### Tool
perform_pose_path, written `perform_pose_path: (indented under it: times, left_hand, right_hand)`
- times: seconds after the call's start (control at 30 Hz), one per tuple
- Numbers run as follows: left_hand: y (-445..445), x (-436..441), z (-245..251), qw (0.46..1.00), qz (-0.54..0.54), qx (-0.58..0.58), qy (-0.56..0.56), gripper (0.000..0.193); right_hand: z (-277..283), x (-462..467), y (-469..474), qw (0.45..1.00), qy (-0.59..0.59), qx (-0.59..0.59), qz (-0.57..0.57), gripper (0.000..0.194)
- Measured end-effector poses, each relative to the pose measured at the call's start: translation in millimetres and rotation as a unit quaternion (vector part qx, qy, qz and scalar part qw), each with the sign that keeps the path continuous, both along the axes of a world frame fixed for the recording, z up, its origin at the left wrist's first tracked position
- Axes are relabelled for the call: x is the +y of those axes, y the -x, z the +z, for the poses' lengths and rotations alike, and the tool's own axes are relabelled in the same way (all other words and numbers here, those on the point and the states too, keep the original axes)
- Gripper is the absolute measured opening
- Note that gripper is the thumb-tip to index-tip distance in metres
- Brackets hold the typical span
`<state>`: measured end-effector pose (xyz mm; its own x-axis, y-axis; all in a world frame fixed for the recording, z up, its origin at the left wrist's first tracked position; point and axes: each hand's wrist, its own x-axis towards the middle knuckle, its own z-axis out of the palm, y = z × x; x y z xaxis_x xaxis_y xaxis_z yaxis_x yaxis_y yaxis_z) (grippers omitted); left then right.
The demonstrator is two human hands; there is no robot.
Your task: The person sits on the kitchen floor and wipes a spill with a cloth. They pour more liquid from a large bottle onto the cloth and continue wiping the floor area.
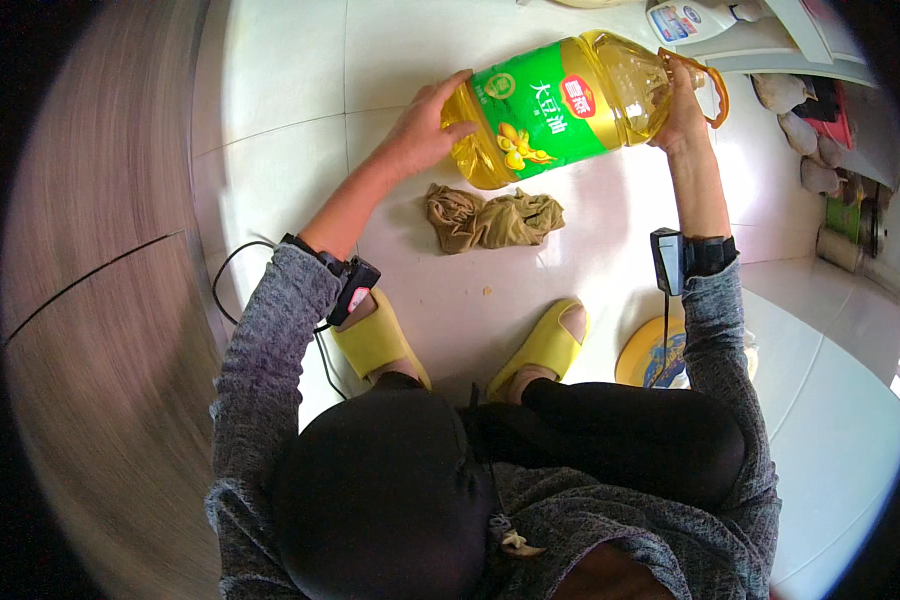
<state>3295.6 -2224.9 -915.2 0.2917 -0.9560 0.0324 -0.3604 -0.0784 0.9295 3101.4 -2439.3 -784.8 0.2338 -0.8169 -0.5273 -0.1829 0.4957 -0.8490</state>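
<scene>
A large clear plastic bottle of yellow soybean oil (547, 112), with a green label, lies tilted on its side between my hands. Its base is gripped by my left hand (424, 131), thumb on the near side. At the neck end, my right hand (679, 112) holds the bottle beside its orange-brown carrying handle (717, 97); part of the fingers is hidden behind the bottle. Just below the bottle, a crumpled brown cloth (495, 219) rests on the pale tiled floor (420, 277).
A white spray bottle (691, 21) lies at the top right, near a shelf unit (802, 30). Several pale rounded objects (784, 94) sit inside it. By my right leg is a yellow round container (649, 352). A wood-grain cabinet panel (105, 262) borders the left side.
</scene>
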Motion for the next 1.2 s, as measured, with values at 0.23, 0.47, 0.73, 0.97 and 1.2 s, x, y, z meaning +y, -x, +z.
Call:
perform_pose_path:
  times: [0.23,0.47,0.73,0.97,1.2]
  left_hand:
    - [11,2,9,0.991,-0.044,-0.096,-0.086,0.116]
    - [5,5,15,0.979,-0.054,-0.181,-0.081,0.129]
    - [-6,6,21,0.988,-0.050,-0.131,-0.070,0.122]
    - [12,8,20,0.989,-0.007,-0.147,-0.012,0.125]
    - [52,24,28,0.982,0.079,-0.171,0.015,0.100]
  right_hand:
    - [11,6,0,0.999,-0.051,-0.001,0.018,0.060]
    - [9,0,13,0.995,0.038,0.041,0.077,0.062]
    - [18,5,7,0.975,0.162,0.071,0.134,0.075]
    - [27,8,-2,0.979,0.151,0.040,0.132,0.069]
    - [6,-21,0,0.975,0.137,-0.089,0.150,0.060]
